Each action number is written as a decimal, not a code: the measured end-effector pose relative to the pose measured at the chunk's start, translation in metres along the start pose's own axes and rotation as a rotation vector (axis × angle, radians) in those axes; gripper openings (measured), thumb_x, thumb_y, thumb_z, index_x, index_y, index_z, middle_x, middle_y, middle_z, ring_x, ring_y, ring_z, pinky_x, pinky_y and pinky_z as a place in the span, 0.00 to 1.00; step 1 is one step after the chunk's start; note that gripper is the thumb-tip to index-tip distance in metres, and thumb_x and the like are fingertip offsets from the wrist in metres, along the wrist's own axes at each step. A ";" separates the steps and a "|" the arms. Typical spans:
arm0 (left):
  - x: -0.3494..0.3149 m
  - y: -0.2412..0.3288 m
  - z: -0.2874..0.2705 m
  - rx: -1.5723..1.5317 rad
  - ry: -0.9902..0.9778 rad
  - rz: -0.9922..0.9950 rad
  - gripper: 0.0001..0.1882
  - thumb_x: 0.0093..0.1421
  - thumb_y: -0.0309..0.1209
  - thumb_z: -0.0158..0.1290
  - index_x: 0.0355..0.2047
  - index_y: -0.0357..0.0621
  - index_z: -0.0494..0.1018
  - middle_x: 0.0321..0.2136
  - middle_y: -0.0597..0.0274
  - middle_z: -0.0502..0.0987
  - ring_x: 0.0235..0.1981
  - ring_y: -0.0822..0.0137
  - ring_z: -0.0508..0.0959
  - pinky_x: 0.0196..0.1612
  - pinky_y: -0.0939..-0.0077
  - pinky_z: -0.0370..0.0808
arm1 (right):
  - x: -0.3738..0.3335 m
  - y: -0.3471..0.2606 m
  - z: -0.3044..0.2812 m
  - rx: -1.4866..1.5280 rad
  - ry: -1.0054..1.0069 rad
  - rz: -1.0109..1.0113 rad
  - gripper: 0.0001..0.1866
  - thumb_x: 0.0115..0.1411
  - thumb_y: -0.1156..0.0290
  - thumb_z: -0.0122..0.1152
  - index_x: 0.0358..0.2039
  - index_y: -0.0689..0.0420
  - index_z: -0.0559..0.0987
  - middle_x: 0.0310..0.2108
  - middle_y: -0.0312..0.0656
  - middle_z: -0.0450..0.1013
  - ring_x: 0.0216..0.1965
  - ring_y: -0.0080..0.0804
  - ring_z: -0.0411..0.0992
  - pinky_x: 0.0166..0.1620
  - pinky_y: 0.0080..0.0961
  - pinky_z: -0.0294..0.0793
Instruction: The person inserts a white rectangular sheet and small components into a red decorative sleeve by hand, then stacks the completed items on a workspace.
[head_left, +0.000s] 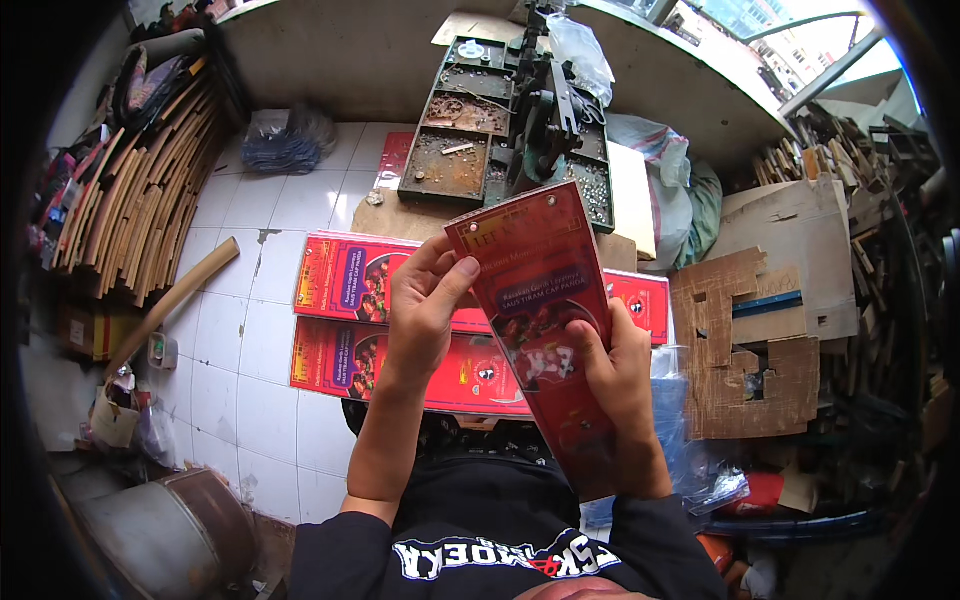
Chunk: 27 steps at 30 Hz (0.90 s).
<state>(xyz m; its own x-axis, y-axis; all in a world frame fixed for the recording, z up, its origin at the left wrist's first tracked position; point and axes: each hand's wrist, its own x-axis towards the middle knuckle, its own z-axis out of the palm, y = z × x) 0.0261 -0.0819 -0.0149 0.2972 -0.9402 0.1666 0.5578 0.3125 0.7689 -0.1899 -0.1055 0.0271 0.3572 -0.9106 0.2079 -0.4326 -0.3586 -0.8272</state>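
Floor: pale tiles (265, 320), with wooden strips (150, 200) stacked along the left.
Bench: beyond the hands, a dark metal machine (545, 120) stands beside a compartmented tray (450, 165) of small parts.
Red panel: the long glossy red panel (540, 300) is held up, tilted, between both hands, above the matching red panels (450, 372) laid out below.
Left hand: (422, 300) pinches the upper left edge, thumb on the printed face near a round metal fitting.
Right hand: (620, 375) clasps the right edge lower down, thumb across the face; its fingers are partly hidden, so how far they reach behind is hard to tell.
Weight and stiffness: probably light and fairly stiff, perhaps slightly bendy along its length.
Surface: the sheen suggests a slippery, easily scuffed face.
Best hold: opposite long edges, thumbs light, clear of the corner fittings.
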 end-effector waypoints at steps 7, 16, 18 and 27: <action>-0.002 0.014 0.013 0.033 -0.082 0.055 0.18 0.67 0.23 0.52 0.57 0.34 0.71 0.46 0.51 0.81 0.43 0.67 0.82 0.45 0.72 0.81 | -0.009 -0.010 -0.013 -0.037 0.065 -0.062 0.11 0.65 0.69 0.64 0.37 0.63 0.74 0.26 0.48 0.79 0.27 0.38 0.81 0.30 0.29 0.74; -0.003 0.032 0.034 0.068 -0.109 0.144 0.18 0.66 0.22 0.53 0.56 0.34 0.71 0.45 0.50 0.81 0.43 0.67 0.82 0.45 0.72 0.81 | -0.011 -0.019 -0.021 -0.005 0.127 -0.137 0.11 0.65 0.67 0.64 0.37 0.62 0.75 0.26 0.48 0.79 0.26 0.40 0.80 0.29 0.31 0.73; -0.005 0.036 0.035 0.067 -0.122 0.156 0.18 0.66 0.22 0.53 0.56 0.34 0.71 0.45 0.50 0.81 0.43 0.67 0.82 0.46 0.72 0.81 | -0.012 -0.020 -0.021 0.002 0.131 -0.145 0.12 0.65 0.65 0.64 0.38 0.62 0.75 0.26 0.47 0.79 0.27 0.39 0.80 0.29 0.31 0.73; -0.013 0.045 0.037 0.050 -0.146 0.209 0.17 0.67 0.21 0.53 0.56 0.33 0.71 0.47 0.48 0.81 0.46 0.65 0.82 0.47 0.71 0.81 | -0.009 -0.020 -0.022 0.065 0.071 -0.167 0.16 0.66 0.60 0.63 0.41 0.62 0.77 0.28 0.46 0.80 0.29 0.35 0.81 0.32 0.29 0.75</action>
<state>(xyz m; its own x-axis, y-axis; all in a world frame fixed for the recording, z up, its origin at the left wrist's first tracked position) 0.0189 -0.0606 0.0404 0.2848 -0.8664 0.4102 0.4560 0.4989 0.7370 -0.2026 -0.0950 0.0531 0.3591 -0.8526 0.3796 -0.3169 -0.4940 -0.8097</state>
